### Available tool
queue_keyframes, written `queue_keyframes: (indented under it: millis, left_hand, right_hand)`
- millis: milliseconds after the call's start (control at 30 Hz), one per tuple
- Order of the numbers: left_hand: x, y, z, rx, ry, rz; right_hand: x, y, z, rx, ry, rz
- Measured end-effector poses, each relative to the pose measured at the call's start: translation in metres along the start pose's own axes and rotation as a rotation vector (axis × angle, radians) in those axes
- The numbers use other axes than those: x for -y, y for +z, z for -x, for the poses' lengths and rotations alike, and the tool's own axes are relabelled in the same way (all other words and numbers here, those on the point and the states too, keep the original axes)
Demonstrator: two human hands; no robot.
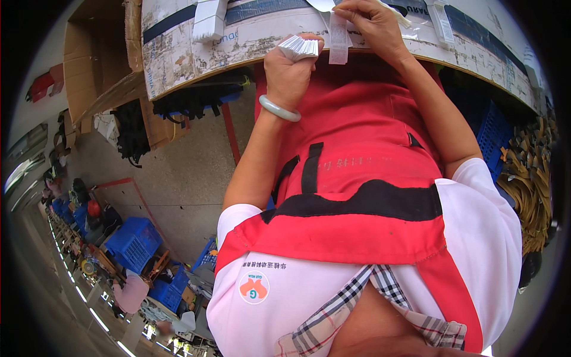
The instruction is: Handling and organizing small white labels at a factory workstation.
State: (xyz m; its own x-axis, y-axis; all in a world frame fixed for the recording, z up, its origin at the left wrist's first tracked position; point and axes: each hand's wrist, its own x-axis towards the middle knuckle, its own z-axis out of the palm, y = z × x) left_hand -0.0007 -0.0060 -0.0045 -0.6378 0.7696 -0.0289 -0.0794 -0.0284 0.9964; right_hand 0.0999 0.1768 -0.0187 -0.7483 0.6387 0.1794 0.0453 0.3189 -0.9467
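Note:
My left hand (286, 77), with a pale bangle at its wrist, is closed round a folded stack of white labels (299, 47) whose edges fan out at the top. My right hand (376, 28) is at the table edge, thumb and fingers pinched at the upper end of a white printed label strip (339, 43). That strip hangs down over the edge between my two hands. A white rounded piece (322, 5) shows beside the right fingertips, partly cut off by the frame.
The worn, taped worktop (178, 65) carries a white bundle of strips (209, 21) on the left and another white strip bundle (441, 24) on the right. A cardboard box (95, 65) stands left. Blue crates (134, 241) and brown straps (529, 184) lie farther out.

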Motion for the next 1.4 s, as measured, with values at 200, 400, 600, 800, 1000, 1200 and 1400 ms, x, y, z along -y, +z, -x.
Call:
queue_keyframes:
  millis: [200,400,600,800,1000,1200,1400]
  left_hand:
    - [0.005,-0.001,-0.001,0.016,0.057,0.003]
    - [0.001,0.002,0.001,0.024,0.011,0.012]
    - [0.002,-0.001,0.003,0.018,-0.011,0.029]
    - [0.007,0.005,0.003,0.022,-0.038,0.006]
    - [0.012,-0.002,0.01,0.015,-0.075,0.021]
    - [0.013,0.0,0.009,0.026,-0.09,0.044]
    - [0.012,0.001,0.007,0.034,-0.083,0.054]
  right_hand:
    - [-0.004,-0.001,-0.002,-0.03,-0.009,-0.027]
    - [-0.011,-0.008,-0.007,-0.006,-0.072,-0.001]
    - [0.017,-0.003,-0.002,0.105,-0.001,0.246]
    - [0.009,0.001,-0.003,0.079,-0.444,0.589]
    - [0.019,-0.002,-0.004,0.159,-0.143,0.37]
    - [0.003,-0.005,-0.007,0.145,-0.132,0.367]
    - [0.008,-0.012,-0.012,0.197,-0.07,0.333]
